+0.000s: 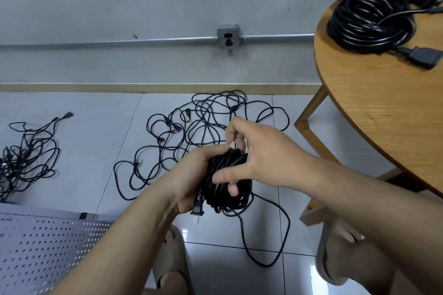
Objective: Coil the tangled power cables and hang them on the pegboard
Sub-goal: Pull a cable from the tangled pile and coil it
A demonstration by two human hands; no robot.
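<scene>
1. The left grip (191, 175) is closed round a black cable coil (226, 163), whose plug (198, 208) hangs below the palm.
2. The right grip (261, 155) curls over the coil's top, with the thumb across its front.
3. Tangled cables (203, 124) sprawl on the floor beyond, and the pegboard (48, 246) lies at lower left.
4. Finished coils (369, 19) rest on the counter (383, 108).
</scene>
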